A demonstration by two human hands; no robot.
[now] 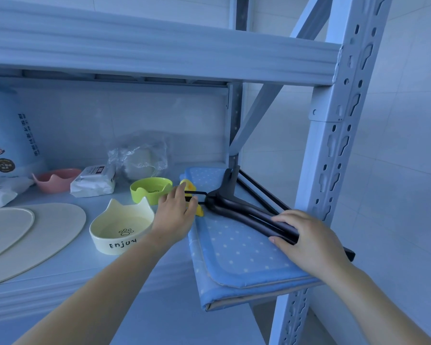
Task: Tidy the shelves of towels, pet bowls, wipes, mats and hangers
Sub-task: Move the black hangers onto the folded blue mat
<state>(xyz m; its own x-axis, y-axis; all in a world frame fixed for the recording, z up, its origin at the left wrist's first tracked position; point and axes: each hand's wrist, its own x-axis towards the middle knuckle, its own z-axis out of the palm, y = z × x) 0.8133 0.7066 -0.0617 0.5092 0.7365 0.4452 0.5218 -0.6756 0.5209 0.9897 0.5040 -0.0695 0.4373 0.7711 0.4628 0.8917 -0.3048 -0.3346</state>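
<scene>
A stack of black hangers [237,207] lies on a folded blue dotted mat [237,250] at the right end of the shelf. My right hand [309,240] grips the hangers' near arm by the shelf post. My left hand [176,212] holds their black hooks, with a yellow piece [192,186] partly hidden behind its fingers. A cream cat-ear bowl [121,227] marked "Enjoy" stands just left of my left hand, a green bowl [149,190] behind it, and a pink bowl [56,180] further left.
Two beige oval mats [42,235] overlap at the left front. Wipe packs [93,180] and a large white bag [8,135] sit at the back left, a plastic-wrapped item [139,160] behind the green bowl. The blue mat overhangs the shelf's front edge [85,282]. A metal post [326,155] stands at the right.
</scene>
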